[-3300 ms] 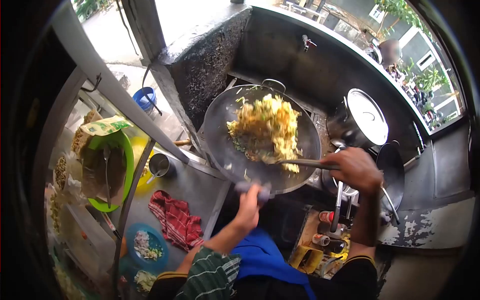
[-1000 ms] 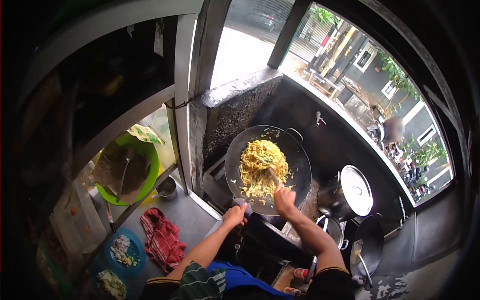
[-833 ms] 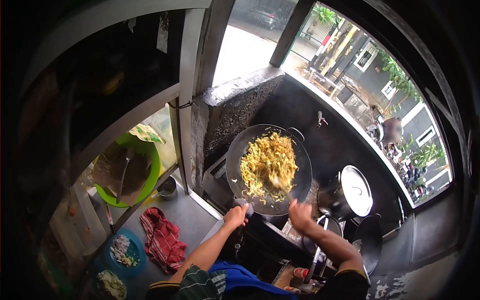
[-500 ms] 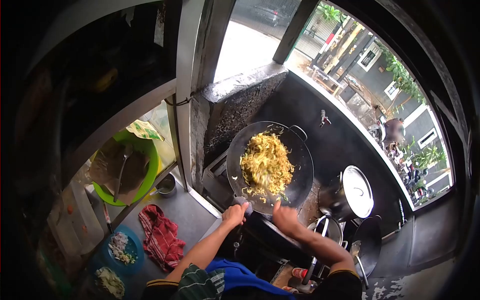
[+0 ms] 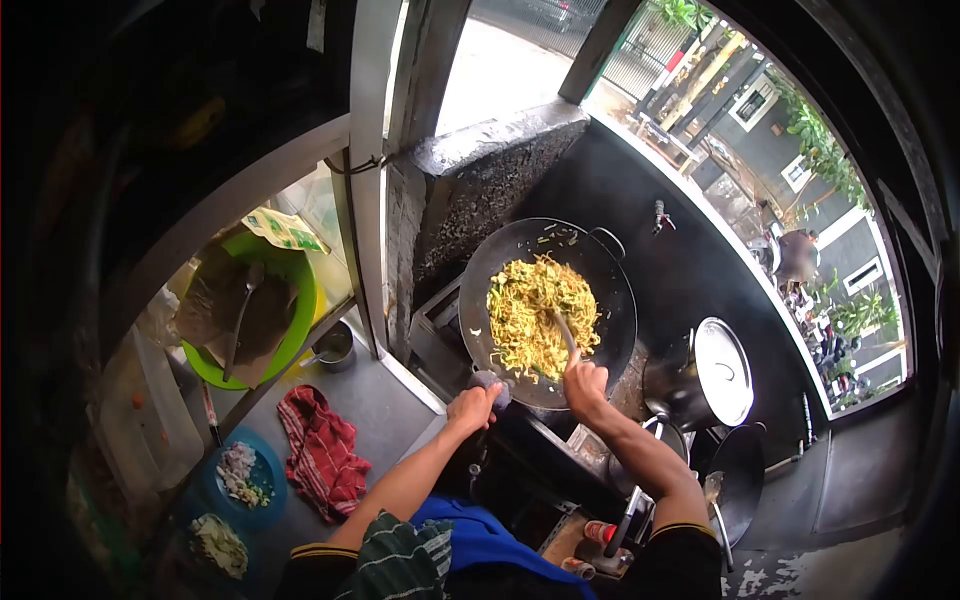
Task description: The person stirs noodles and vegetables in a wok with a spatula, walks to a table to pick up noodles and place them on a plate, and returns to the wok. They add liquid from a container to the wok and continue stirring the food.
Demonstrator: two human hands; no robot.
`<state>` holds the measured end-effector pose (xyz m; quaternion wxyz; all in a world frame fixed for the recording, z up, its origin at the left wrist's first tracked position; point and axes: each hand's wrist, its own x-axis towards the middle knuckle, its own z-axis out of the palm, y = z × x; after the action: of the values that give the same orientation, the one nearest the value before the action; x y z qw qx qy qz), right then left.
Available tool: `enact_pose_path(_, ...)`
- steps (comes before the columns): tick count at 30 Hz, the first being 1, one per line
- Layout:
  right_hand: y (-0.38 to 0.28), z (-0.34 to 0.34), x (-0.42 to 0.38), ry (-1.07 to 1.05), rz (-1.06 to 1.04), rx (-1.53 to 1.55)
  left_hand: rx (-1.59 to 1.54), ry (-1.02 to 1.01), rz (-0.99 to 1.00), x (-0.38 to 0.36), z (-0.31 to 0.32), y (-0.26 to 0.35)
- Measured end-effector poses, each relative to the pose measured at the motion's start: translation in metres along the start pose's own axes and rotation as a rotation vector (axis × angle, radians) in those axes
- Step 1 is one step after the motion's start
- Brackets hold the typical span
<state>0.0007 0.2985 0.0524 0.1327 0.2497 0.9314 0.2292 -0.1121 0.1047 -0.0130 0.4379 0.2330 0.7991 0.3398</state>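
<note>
A large dark wok (image 5: 612, 300) sits on the stove, with a heap of yellow noodles (image 5: 535, 305) mixed with green bits inside it. At the wok's near rim, my left hand (image 5: 470, 409) is closed around its handle, which has a grey cloth (image 5: 487, 384) wrapped on it. My right hand (image 5: 587, 388) grips the handle of a spatula (image 5: 567, 334) over the wok's near right side. The spatula's head is buried in the noodles, so its shape is hidden.
Right of the wok stand a lidded pot (image 5: 690, 375) and a second wok (image 5: 738, 485). On the left counter lie a red cloth (image 5: 322, 455), a blue plate (image 5: 272, 480) of chopped food and a green bowl (image 5: 300, 320). A tap (image 5: 661, 217) sticks out behind.
My right hand has moved up and slightly right over the wok's rim. The noodles, blurred before, now lie more spread out, and the spatula handle shows clearly. My left hand keeps its hold.
</note>
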Motion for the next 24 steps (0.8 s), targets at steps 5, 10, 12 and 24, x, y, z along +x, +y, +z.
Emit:
enact_pose_path(5,-0.007,-0.086,-0.061,-0.307,-0.166,0.185,-0.066,0.007,-0.008,-0.003,-0.005,0.005)
enact_pose_path(10,0.004,-0.001,-0.005,-0.003,-0.042,0.023,-0.034,-0.001,0.018,0.005,-0.002,-0.003)
enact_pose_path(12,0.025,-0.014,-0.005,-0.059,0.038,0.055,-0.026,-0.004,0.012,0.0,-0.007,0.003)
enact_pose_path(24,0.002,-0.083,-0.036,-0.247,-0.116,0.239,-0.066,-0.026,0.038,0.003,-0.002,-0.005)
